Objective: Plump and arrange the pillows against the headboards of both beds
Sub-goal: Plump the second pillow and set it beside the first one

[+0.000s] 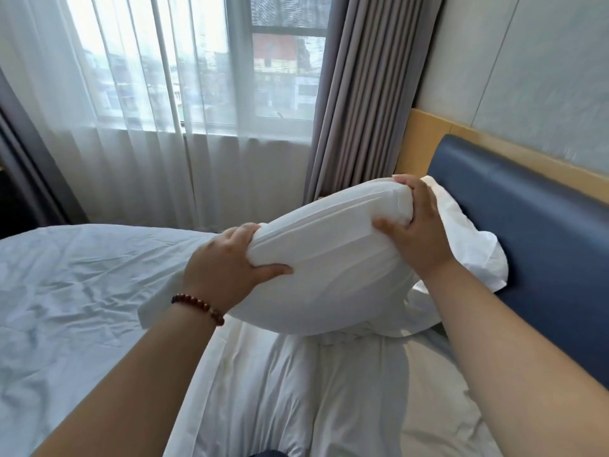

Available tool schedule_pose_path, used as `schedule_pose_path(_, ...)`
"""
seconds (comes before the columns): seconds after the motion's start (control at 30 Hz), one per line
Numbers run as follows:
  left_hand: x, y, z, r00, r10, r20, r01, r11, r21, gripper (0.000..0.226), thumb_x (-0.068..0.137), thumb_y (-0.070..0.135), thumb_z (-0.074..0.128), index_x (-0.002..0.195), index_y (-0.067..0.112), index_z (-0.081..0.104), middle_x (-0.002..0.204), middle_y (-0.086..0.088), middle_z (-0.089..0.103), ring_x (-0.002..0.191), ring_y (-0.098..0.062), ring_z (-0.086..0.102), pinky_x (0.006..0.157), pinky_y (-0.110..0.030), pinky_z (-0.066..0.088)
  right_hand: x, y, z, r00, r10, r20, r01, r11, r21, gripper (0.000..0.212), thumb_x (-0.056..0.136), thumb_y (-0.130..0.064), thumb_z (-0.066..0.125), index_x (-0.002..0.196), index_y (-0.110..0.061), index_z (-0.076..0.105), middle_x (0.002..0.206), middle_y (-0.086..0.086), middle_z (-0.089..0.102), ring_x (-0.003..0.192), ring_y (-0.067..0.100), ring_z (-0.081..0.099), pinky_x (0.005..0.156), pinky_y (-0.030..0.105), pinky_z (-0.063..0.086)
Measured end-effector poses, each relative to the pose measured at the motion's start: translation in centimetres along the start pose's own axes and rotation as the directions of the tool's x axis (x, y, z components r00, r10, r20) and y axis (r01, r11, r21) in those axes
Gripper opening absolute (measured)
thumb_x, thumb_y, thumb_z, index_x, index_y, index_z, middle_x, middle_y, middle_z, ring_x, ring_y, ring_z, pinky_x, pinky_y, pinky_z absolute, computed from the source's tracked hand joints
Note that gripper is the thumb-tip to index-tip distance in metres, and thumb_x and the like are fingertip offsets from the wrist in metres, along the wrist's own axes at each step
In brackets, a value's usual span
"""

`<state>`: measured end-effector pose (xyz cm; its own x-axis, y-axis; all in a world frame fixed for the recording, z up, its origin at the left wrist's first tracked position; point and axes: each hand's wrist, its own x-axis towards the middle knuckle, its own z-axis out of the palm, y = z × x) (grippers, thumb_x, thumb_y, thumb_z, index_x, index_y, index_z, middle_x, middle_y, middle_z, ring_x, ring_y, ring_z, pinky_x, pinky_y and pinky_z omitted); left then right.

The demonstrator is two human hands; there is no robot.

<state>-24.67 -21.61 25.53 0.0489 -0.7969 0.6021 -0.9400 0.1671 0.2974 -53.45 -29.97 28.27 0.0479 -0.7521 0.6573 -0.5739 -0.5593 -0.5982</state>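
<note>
Currently plumping: white pillow [329,258] held above the bed [82,291] beside the blue headboard [534,258], left hand [224,268] and right hand [418,225] fingers clamped on opposite ends; next, presumably, seating it against the headboard.

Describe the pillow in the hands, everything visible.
The pillow is white, in a smooth fabric case with long creases, plump and squeezed. It is held above the bed, tilted, right end higher. The left hand grips its lower left end, the right hand its upper right end, thumbs on the near face. Behind it a second white pillow leans on the blue headboard.
</note>
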Motion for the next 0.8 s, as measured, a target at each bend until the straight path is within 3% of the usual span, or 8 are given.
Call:
schedule_pose_path(0.1, 1.9, -0.2, 0.8, 0.997, 0.068, -0.030, -0.070, 0.995, -0.067, 0.080, 0.057, 0.087, 0.048, 0.094, 0.018, 0.065, 0.086, 0.000, 0.070, 0.082, -0.028, 0.066, 0.069, -0.036, 0.050, -0.3, -0.6, -0.4, 0.998, 0.025, -0.066, -0.025, 1.000, -0.008, 0.065, 0.061, -0.068, 0.069, 0.111, -0.029, 0.050, 0.113, -0.004, 0.056, 0.102, 0.012, 0.051, 0.081, 0.019, 0.037)
schedule_pose_path(0.17, 3.2, 0.1, 0.5, 0.990, 0.114, -0.082, -0.123, 0.986, -0.116, 0.078, 0.058, 0.084, 0.050, 0.086, 0.013, 0.064, 0.080, -0.004, 0.068, 0.076, -0.031, 0.065, 0.067, -0.037, 0.050, 0.0, -2.1, -1.0, 0.986, 0.031, -0.166, -0.035, 0.999, -0.018, 0.059, 0.061, -0.068, 0.071, 0.100, -0.029, 0.049, 0.099, -0.004, 0.059, 0.091, 0.015, 0.053, 0.074, 0.019, 0.039)
schedule_pose_path(0.3, 8.3, 2.2, -3.5, 0.962, 0.192, -0.195, -0.219, 0.968, -0.126, 0.075, 0.058, 0.081, 0.051, 0.083, 0.011, 0.060, 0.077, -0.006, 0.064, 0.073, -0.031, 0.060, 0.065, -0.034, 0.042, 1.1, -6.2, -4.0, 0.928, 0.037, -0.371, -0.055, 0.998, -0.037, 0.054, 0.066, -0.062, 0.077, 0.092, -0.024, 0.048, 0.082, -0.012, 0.056, 0.079, 0.010, 0.050, 0.063, 0.009, 0.034)
schedule_pose_path(0.37, 11.5, 4.0, -6.3, 0.933, 0.272, -0.237, -0.299, 0.950, -0.089, 0.070, 0.059, 0.081, 0.050, 0.081, 0.014, 0.056, 0.071, 0.002, 0.056, 0.071, -0.027, 0.056, 0.065, -0.032, 0.036, 2.2, -8.6, -6.2, 0.894, 0.063, -0.444, -0.081, 0.996, -0.023, 0.051, 0.069, -0.060, 0.077, 0.091, -0.023, 0.049, 0.078, -0.015, 0.056, 0.074, 0.009, 0.052, 0.062, 0.016, 0.036)
schedule_pose_path(0.53, 15.7, 9.5, -8.0, 0.935, 0.338, -0.103, -0.352, 0.918, -0.183, 0.047, 0.065, 0.067, 0.073, 0.069, 0.028, 0.046, 0.065, 0.013, 0.048, 0.073, -0.019, 0.050, 0.066, -0.032, 0.034, 2.6, -10.6, -11.6, 0.846, 0.136, -0.515, -0.197, 0.978, -0.065, 0.054, 0.072, -0.066, 0.070, 0.093, -0.019, 0.055, 0.078, -0.013, 0.056, 0.077, 0.014, 0.054, 0.066, 0.028, 0.034)
schedule_pose_path(0.63, 14.3, 11.8, -2.8, 0.924, 0.379, 0.057, -0.361, 0.910, -0.203, 0.050, 0.062, 0.068, 0.075, 0.082, 0.024, 0.061, 0.077, 0.008, 0.062, 0.080, -0.021, 0.058, 0.070, -0.033, 0.043, -1.0, -6.8, -12.9, 0.814, 0.274, -0.512, -0.365, 0.927, -0.084, 0.055, 0.073, -0.066, 0.070, 0.100, -0.020, 0.057, 0.089, -0.009, 0.058, 0.090, 0.020, 0.057, 0.071, 0.030, 0.034)
schedule_pose_path(0.73, 11.4, 13.4, 2.8, 0.876, 0.426, 0.225, -0.385, 0.900, -0.203, 0.068, 0.057, 0.085, 0.060, 0.088, 0.025, 0.063, 0.087, 0.007, 0.067, 0.088, -0.022, 0.063, 0.078, -0.035, 0.048, -6.6, -2.6, -13.1, 0.745, 0.430, -0.510, -0.532, 0.844, -0.066, 0.052, 0.073, -0.065, 0.070, 0.096, -0.022, 0.053, 0.093, -0.004, 0.058, 0.098, 0.027, 0.060, 0.072, 0.032, 0.036)
schedule_pose_path(0.8, 10.6, 14.3, 4.6, 0.886, 0.448, 0.117, -0.431, 0.891, -0.142, 0.079, 0.054, 0.091, 0.043, 0.093, 0.026, 0.064, 0.092, 0.006, 0.068, 0.092, -0.023, 0.063, 0.086, -0.036, 0.043, -8.4, -1.4, -14.0, 0.709, 0.433, -0.558, -0.558, 0.827, -0.068, 0.051, 0.073, -0.065, 0.070, 0.094, -0.022, 0.050, 0.094, -0.001, 0.059, 0.097, 0.029, 0.059, 0.071, 0.033, 0.035)
